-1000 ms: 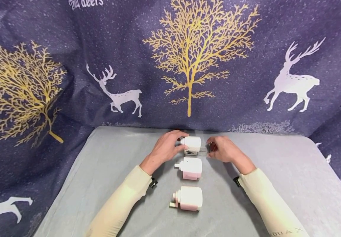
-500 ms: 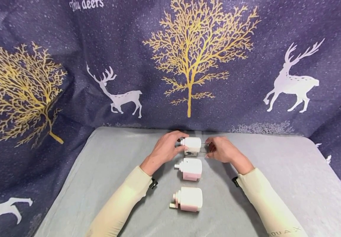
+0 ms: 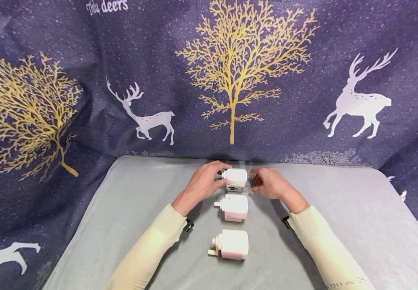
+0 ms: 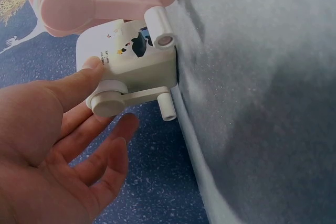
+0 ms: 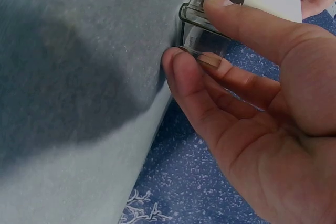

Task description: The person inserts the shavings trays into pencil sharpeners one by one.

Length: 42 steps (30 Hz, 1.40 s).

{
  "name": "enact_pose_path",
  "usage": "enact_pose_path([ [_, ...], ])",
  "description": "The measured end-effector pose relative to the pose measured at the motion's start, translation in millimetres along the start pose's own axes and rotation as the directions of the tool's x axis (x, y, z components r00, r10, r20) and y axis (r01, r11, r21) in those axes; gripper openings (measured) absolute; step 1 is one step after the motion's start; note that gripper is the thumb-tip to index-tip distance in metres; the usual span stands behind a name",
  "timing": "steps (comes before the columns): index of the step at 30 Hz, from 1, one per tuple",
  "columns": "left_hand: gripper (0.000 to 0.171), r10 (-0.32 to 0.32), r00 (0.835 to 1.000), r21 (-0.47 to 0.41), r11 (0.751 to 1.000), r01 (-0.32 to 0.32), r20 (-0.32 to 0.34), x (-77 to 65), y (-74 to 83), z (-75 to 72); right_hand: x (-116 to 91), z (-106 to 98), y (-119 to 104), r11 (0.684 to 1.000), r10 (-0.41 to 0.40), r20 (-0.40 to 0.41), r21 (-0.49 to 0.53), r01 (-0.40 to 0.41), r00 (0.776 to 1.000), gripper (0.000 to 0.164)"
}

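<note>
A white hand-crank pencil sharpener (image 3: 236,175) with a small dark animal print stands farthest back. My left hand (image 3: 203,181) grips its crank end. In the left wrist view the thumb presses the printed side above the crank (image 4: 144,96), with other fingers behind. On the sharpener's right end a clear plastic drawer (image 5: 206,39) with a dark-edged rim sticks partly out. My right hand (image 3: 271,183) pinches this drawer between thumb and fingers; in the right wrist view the thumb lies over its upper side.
Two pink-and-white crank sharpeners stand nearer on the grey table (image 3: 129,225): the middle one (image 3: 236,208) and the front one (image 3: 234,244), cranks to the left. A dark blue curtain (image 3: 209,88) with deer and trees hangs behind the table's back edge.
My right hand has moved a little to the left, and the drawer sticks out less from the sharpener. My left hand has stayed in place on the sharpener.
</note>
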<state>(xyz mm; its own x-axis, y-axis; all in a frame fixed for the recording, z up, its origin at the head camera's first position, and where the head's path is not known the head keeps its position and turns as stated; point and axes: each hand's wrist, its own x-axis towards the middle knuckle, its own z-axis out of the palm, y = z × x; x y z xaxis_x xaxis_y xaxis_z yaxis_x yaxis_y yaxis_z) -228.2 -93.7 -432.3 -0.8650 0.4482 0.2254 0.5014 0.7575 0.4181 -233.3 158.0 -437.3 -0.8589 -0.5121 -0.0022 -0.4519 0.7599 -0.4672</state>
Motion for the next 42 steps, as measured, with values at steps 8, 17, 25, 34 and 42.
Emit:
enact_pose_path([
  [8,0.048,0.005,1.000,-0.005,1.000,-0.005,-0.002,0.7,-1.2,1.0,3,3,0,0.999,0.002,-0.014,0.032,-0.002,1.000,0.053],
  [17,0.048,0.000,1.000,-0.012,1.000,0.000,0.004,0.5,-0.2,0.4,8,5,0,1.000,0.004,-0.030,0.031,-0.003,1.000,0.050],
  [25,0.048,-0.002,1.000,-0.020,1.000,0.002,0.011,1.2,-0.6,0.4,9,6,0,0.999,0.009,-0.038,0.047,-0.007,0.999,0.050],
  [34,0.048,0.011,1.000,-0.012,1.000,-0.011,0.005,1.2,-1.2,0.9,10,7,0,0.998,0.022,-0.044,0.054,-0.020,0.999,0.050],
  [42,0.049,0.009,1.000,-0.012,1.000,-0.009,0.006,1.1,0.9,0.0,11,7,-1,0.997,0.041,-0.039,0.068,-0.038,0.998,0.051],
])
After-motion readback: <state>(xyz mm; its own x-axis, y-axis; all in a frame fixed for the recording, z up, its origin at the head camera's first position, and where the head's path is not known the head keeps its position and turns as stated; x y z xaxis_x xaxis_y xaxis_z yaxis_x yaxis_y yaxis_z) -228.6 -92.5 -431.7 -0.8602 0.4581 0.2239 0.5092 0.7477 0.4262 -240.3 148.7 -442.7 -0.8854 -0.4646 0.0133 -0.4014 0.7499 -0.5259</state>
